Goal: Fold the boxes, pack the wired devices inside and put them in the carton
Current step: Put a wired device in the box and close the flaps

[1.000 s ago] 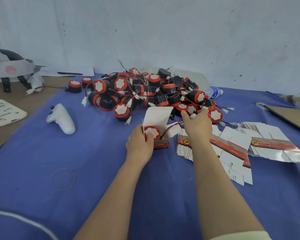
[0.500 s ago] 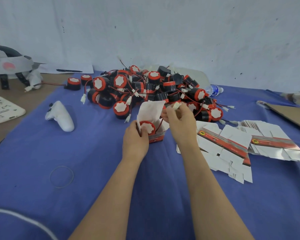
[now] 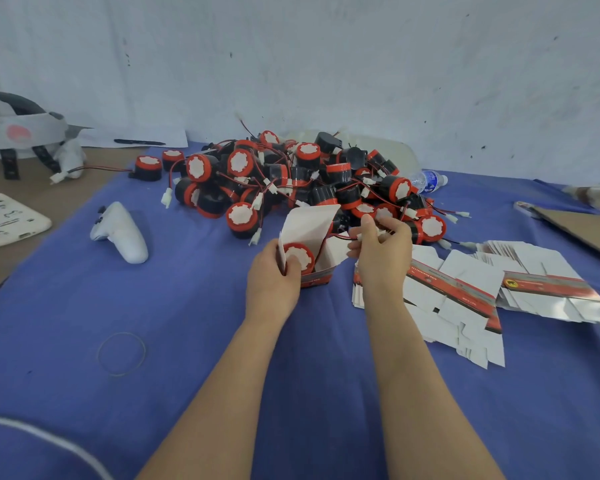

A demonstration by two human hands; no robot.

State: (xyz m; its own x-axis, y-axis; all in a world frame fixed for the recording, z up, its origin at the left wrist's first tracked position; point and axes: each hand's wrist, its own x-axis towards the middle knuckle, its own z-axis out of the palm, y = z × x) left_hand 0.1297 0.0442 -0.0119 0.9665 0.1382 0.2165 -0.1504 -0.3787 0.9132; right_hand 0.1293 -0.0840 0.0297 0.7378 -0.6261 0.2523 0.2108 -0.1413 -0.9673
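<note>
Packing in progress: left hand (image 3: 274,282) grips the unclosed box (image 3: 317,278) with one device (image 3: 300,256) seated, right hand (image 3: 383,251) pinches its wire (image 3: 336,236), while the device pile (image 3: 291,181) and flat boxes (image 3: 465,292) await.

One folded box (image 3: 321,233) with one device (image 3: 300,256) inside. Wired devices (image 3: 291,181) heaped at twelve o'clock, too many to count. Two stacks of flat boxes (image 3: 465,296) at three o'clock. One controller (image 3: 125,233), one rubber band (image 3: 121,353), one bottle (image 3: 428,180), one pen (image 3: 139,142).

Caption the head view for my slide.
Left hand holds a small open red-and-white cardboard box containing a round red-and-black wired device; right hand pinches its red-and-black wire.
</note>
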